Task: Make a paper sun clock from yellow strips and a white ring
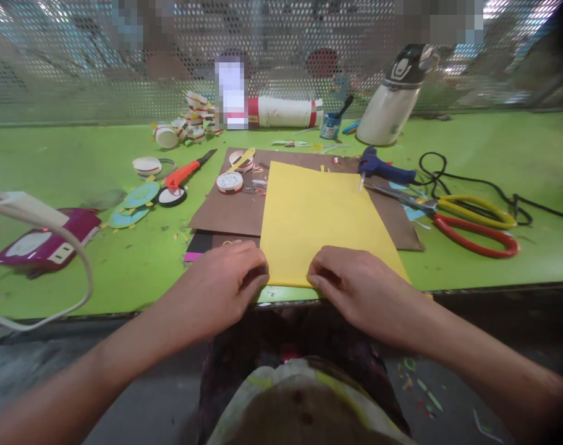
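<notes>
A yellow sheet (325, 216), paper or thin foam, lies in front of me over brown cardboard (225, 213). At its near left corner, my left hand (228, 272) is closed with thumb and fingers pinching the edge. My right hand (355, 278) pinches the same near edge farther right. Just past the sheet's right side are scissors (476, 228) with one yellow and one red handle, their blades pointing toward the sheet. A blue glue gun (385, 168) rests behind them, its nozzle close to the sheet. Round white paper pieces (229, 182) sit on the cardboard.
An orange cutter knife (183, 175) and light blue discs (139, 196) lie left. A purple power strip (54, 241) has a white cable looping over the table edge. At the back stand a paper-cup stack (285, 112), a small blue jar (330, 127) and a white flask (391, 111).
</notes>
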Tool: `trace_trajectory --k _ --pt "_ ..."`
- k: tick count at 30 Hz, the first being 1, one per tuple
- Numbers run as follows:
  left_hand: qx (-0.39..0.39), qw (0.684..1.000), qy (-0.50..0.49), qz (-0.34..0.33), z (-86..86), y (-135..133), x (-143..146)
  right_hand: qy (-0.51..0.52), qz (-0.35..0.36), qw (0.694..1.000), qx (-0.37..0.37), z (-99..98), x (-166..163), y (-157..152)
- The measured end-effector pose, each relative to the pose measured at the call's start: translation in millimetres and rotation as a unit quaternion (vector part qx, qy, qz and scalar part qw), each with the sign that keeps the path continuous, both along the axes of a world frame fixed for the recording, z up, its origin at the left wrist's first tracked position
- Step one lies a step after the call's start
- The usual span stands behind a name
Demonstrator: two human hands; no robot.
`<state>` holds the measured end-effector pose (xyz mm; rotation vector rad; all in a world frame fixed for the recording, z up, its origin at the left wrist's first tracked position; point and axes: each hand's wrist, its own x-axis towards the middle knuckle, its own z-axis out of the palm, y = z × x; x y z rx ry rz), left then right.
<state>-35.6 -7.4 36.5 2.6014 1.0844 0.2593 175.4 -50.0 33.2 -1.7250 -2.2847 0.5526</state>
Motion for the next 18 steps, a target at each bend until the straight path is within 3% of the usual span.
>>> trace_trajectory --k 11,18 --pt "0.006 1.000 -0.024 0.006 -6.8 -2.0 -1.7 -0.043 0.018 0.999 0.016 1.3 -2.9 -3.3" --pt "0.010 1.000 0.011 0.018 -4.1 -1.4 1.4 -0.051 0.023 0.998 0.016 0.5 -1.9 -2.0"
